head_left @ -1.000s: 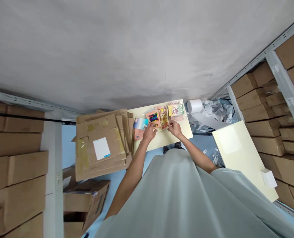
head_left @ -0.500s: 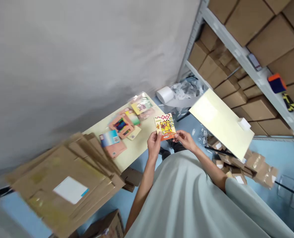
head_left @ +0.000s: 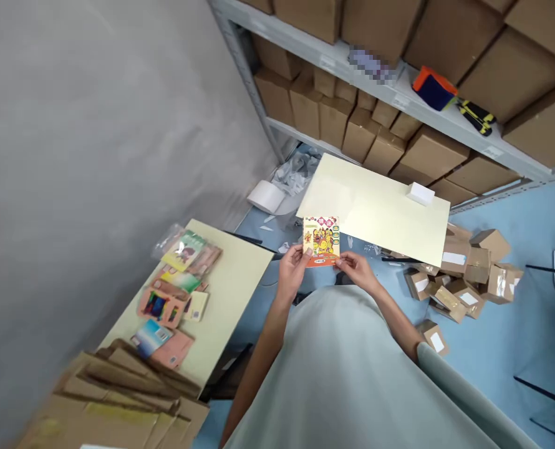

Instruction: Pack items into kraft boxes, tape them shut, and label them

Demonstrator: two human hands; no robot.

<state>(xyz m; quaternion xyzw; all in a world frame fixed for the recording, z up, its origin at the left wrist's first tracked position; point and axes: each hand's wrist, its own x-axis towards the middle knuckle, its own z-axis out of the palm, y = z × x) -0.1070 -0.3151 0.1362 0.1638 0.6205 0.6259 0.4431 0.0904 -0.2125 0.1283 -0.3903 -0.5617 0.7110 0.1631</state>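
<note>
I hold a small orange and yellow picture card upright in front of my chest. My left hand pinches its lower left corner and my right hand pinches its lower right edge. The card sits in the air between two pale yellow tables. Several other colourful cards and packets lie on the left table, away from both hands.
A second pale yellow table to the right carries a small white box. Small taped cartons are scattered on the blue floor. Shelving holds brown boxes. Flattened cardboard is stacked lower left; a white paper roll lies by the wall.
Both hands lifted the picture card off the left table and carried it rightward. My view swung right, bringing the shelving and the right table into the middle.
</note>
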